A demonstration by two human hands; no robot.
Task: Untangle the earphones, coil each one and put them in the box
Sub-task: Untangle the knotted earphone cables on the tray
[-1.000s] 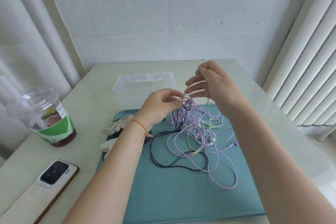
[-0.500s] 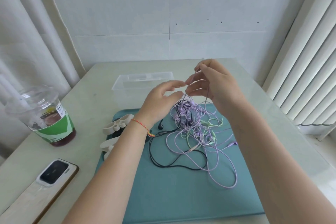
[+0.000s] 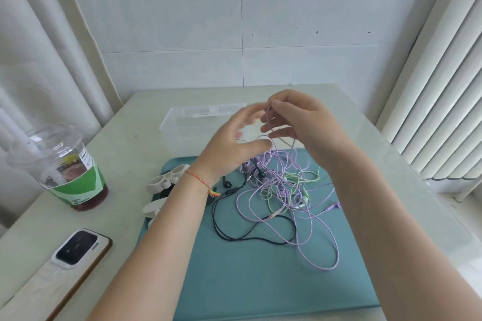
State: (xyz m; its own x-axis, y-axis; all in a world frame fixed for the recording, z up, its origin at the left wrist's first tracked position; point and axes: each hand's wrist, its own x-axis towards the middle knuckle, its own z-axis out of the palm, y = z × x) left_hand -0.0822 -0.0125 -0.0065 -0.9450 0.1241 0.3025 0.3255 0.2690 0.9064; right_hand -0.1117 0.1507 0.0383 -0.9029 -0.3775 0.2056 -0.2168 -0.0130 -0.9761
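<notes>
Right hand (image 3: pixel 300 122) pinches a purple cord (image 3: pixel 270 122) lifted from the tangle (image 3: pixel 281 190). Left hand (image 3: pixel 234 148) is spread, blurred, holding nothing. Box (image 3: pixel 177 125) sits behind.

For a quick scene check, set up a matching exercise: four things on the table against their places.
Things:
1. phone
2. clear box
3. drink cup
4. earphone tangle

Places:
A. on the teal mat
B. at the table's left edge, behind the phone
C. beyond the mat, behind the hands
D. near left corner, face down

Pairs: 1-D, 2-C, 3-B, 4-A
</notes>
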